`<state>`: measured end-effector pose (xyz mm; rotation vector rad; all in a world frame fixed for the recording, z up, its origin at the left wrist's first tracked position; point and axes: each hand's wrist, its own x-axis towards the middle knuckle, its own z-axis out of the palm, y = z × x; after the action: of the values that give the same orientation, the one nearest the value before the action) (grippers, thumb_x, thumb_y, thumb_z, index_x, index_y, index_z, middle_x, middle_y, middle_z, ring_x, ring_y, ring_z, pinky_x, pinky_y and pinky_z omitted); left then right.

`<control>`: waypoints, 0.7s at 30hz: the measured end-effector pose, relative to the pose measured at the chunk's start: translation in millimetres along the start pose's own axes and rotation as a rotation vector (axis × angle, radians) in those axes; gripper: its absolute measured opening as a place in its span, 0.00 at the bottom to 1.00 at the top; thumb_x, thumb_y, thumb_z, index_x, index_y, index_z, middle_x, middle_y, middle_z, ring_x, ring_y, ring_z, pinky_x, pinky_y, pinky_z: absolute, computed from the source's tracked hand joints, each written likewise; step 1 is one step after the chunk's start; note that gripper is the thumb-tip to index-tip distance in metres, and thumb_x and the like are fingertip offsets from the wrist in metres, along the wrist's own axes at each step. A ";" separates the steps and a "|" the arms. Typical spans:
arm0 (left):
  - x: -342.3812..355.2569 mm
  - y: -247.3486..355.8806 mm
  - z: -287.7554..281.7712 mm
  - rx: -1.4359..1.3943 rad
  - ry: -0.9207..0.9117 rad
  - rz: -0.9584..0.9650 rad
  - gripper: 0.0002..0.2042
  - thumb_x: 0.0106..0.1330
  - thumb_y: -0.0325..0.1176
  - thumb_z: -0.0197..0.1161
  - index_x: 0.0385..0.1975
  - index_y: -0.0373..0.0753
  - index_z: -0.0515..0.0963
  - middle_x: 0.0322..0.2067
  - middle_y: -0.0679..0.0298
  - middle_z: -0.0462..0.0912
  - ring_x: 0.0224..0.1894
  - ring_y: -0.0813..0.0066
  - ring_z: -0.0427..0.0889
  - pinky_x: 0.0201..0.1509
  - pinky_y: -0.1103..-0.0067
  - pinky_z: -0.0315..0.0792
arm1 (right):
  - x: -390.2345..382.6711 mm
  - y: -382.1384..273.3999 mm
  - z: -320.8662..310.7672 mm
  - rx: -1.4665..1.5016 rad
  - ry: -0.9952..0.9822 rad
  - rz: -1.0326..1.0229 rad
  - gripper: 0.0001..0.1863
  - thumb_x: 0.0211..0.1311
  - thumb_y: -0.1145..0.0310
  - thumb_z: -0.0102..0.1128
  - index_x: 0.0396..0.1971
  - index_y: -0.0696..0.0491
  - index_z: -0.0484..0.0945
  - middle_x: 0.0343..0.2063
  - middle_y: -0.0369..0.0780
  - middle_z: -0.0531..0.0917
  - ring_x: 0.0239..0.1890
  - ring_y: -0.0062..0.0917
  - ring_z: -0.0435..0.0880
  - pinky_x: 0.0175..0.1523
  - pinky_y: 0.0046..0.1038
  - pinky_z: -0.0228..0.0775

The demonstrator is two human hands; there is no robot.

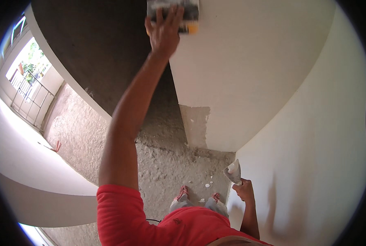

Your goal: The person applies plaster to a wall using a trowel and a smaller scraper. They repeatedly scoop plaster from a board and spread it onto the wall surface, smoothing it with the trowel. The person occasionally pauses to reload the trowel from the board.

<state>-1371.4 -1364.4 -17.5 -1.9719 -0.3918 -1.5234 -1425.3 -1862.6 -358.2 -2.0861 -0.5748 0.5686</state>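
My left hand (165,37) is raised high at arm's length, its fingers laid over a wide putty blade (191,14) with a grey, smeared face and a yellow strip along its lower edge. The blade lies against the upper part of the cream wall (248,61), beside the wall's straight left edge. Low on the right, my right hand (244,190) is closed round the handle of a putty knife (232,172). A lump of white putty sits on that knife's blade. Part of each tool is hidden by my fingers.
A rough greyish patch (195,123) marks the cream wall's lower corner. Left of it is a dark grey surface (88,41). White crumbs (207,185) lie on the rough concrete floor (162,168) near my feet. A white wall (306,143) stands close on my right; a metal railing (31,98) is far left.
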 end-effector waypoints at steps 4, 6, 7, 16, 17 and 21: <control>-121.6 32.5 4.3 -0.123 -0.217 -0.074 0.42 0.46 0.19 0.62 0.67 0.52 0.62 0.66 0.68 0.66 0.67 0.54 0.61 0.64 0.47 0.49 | 1.6 -15.4 -11.1 -0.066 -0.073 0.087 0.15 0.43 0.67 0.61 0.30 0.60 0.81 0.24 0.45 0.82 0.26 0.32 0.81 0.34 0.32 0.71; -169.9 45.2 -2.7 -0.193 -0.303 -0.093 0.40 0.48 0.18 0.61 0.66 0.52 0.63 0.66 0.68 0.65 0.68 0.54 0.59 0.67 0.48 0.46 | 4.9 -12.1 -13.4 -0.129 -0.100 0.129 0.19 0.42 0.65 0.62 0.35 0.60 0.83 0.31 0.49 0.86 0.34 0.37 0.86 0.42 0.34 0.75; -188.5 50.1 -8.0 -0.189 -0.354 -0.079 0.37 0.51 0.20 0.59 0.65 0.53 0.64 0.65 0.69 0.67 0.68 0.55 0.60 0.68 0.48 0.43 | 5.8 -0.6 -12.3 -0.167 -0.090 0.125 0.19 0.42 0.65 0.62 0.35 0.60 0.83 0.30 0.49 0.86 0.33 0.37 0.86 0.41 0.33 0.75; 50.4 12.7 -74.2 -0.136 -0.048 -0.003 0.38 0.51 0.21 0.62 0.65 0.56 0.65 0.62 0.71 0.71 0.66 0.59 0.64 0.67 0.47 0.47 | 11.8 11.3 -9.6 -0.118 -0.099 0.250 0.20 0.42 0.62 0.63 0.34 0.61 0.82 0.26 0.52 0.84 0.29 0.38 0.85 0.37 0.34 0.75; 88.3 5.7 -73.8 -0.113 0.035 0.024 0.38 0.50 0.21 0.62 0.65 0.57 0.65 0.62 0.71 0.72 0.65 0.59 0.65 0.67 0.47 0.49 | 13.1 17.3 -4.5 -0.079 -0.061 0.164 0.17 0.42 0.64 0.62 0.31 0.61 0.82 0.20 0.47 0.80 0.22 0.32 0.80 0.30 0.32 0.70; 161.6 1.4 -62.9 -0.059 0.166 0.010 0.26 0.61 0.19 0.48 0.60 0.47 0.71 0.59 0.61 0.74 0.64 0.58 0.67 0.68 0.50 0.52 | 15.0 44.3 7.9 -0.049 0.002 0.025 0.13 0.44 0.66 0.61 0.26 0.61 0.82 0.09 0.37 0.73 0.09 0.20 0.69 0.16 0.29 0.62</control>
<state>-1371.3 -1425.7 144.7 -1.8718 -0.2697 -1.6951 -1409.7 -1871.5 -402.1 -2.1424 -0.5678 0.5719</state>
